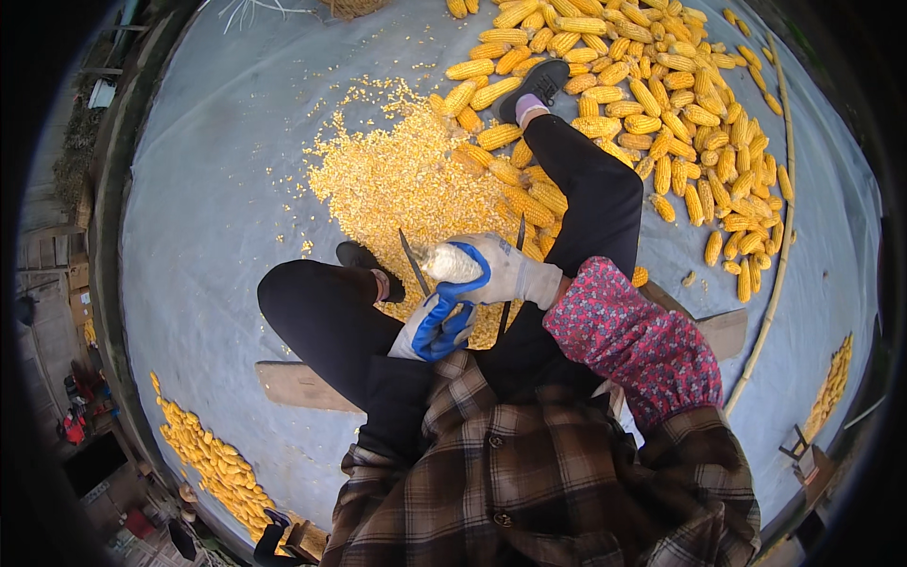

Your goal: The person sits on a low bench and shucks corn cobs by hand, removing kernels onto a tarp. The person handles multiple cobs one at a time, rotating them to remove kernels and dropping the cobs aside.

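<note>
A stripped, whitish corn cob [453, 263] is in the grasp of my right hand [489, 266], which wears a grey work glove with blue coating. Just below it, my gloved left hand [439, 327] has its fingers curled and touches the right glove; whether it grips anything is hidden. Two dark, narrow pointed strips [413, 261] rise between my knees, one on each side of the cob. Beneath my hands spreads a heap of loose corn kernels [404, 177]. Yellow ears of corn [528, 205] lie against the heap's right side.
A large pile of corn ears [680, 106] covers the upper right of the grey sheet [212, 212]. A bamboo pole [786, 177] lies along the right. I sit on a wooden plank [305, 385]. Another person's foot [276, 517] shows beside more corn [212, 461] at lower left.
</note>
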Demonstrator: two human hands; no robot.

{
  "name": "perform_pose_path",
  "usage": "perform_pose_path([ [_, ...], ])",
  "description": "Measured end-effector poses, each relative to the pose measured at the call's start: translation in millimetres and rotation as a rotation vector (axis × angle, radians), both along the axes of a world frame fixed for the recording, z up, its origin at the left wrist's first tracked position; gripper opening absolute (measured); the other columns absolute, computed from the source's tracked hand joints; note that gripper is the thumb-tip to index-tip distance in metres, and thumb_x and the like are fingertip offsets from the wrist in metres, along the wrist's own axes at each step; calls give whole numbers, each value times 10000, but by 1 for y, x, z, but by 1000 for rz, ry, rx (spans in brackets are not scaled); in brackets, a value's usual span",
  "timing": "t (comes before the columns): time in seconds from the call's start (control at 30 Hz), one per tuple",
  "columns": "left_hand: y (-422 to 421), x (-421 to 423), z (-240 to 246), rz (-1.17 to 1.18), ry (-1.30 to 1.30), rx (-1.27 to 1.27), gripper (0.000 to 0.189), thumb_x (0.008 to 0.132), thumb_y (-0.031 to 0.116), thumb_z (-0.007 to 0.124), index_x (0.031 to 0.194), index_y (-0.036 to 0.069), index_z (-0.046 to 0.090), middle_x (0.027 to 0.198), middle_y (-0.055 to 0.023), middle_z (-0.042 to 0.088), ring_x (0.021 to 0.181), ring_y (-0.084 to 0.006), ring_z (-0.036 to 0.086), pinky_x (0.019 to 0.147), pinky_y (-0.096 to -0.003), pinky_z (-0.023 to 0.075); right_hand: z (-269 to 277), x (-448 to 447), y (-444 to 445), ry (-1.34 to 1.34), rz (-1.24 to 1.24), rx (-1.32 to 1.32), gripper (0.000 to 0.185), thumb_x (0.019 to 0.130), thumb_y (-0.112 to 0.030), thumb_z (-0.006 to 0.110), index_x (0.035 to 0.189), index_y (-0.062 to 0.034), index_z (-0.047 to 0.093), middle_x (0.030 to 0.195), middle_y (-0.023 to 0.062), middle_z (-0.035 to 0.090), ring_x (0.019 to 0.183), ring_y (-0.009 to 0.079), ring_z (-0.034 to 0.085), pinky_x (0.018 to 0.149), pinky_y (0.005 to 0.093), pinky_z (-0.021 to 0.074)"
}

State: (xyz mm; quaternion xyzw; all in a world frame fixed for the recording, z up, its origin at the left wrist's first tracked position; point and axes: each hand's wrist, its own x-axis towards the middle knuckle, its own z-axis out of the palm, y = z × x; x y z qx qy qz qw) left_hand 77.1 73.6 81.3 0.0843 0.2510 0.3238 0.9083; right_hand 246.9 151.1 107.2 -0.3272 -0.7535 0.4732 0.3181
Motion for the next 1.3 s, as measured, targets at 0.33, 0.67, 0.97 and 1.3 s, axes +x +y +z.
perform_pose_path([
  [0.33, -5, 10, -49, -521, 1657, 665, 412, 746, 333, 641, 1008, 28, 549, 895, -213, 624, 880, -377, 592, 761, -423, 471, -67, -49, 24, -375, -339, -1023, 489, 681, -307, 720, 1027, 12, 587, 895, 183, 638, 761, 248, 647, 711, 355, 522],
  [0.67, 12, 7, -40, -25, 999, 148, 173, 843, 44, 564, 1012, 58, 530, 605, 2, 492, 442, -79, 437, 373, -237, 351, -42, -2, 20, 164, -178, -879, 361, 736, -240, 721, 1018, -36, 625, 949, 72, 651, 881, 184, 627, 736, 307, 504],
  [0.97, 1, 23, -22, -472, 1815, 1028, 650, 738, 325, 640, 1236, 32, 342, 829, -200, 621, 753, -351, 614, 655, -420, 486, -82, -14, 28, 194, -693, -1253, 284, 718, -215, 741, 861, -1, 622, 705, 74, 615, 569, 164, 585, 496, 298, 476],
  [1.3, 7, 25, -21, -464, 1945, 703, 634, 748, 340, 644, 1226, 25, 371, 890, -205, 622, 782, -363, 611, 671, -450, 479, -34, -27, 4, -105, -480, -676, 318, 701, -197, 744, 927, -7, 628, 798, 72, 652, 684, 148, 620, 626, 292, 500],
])
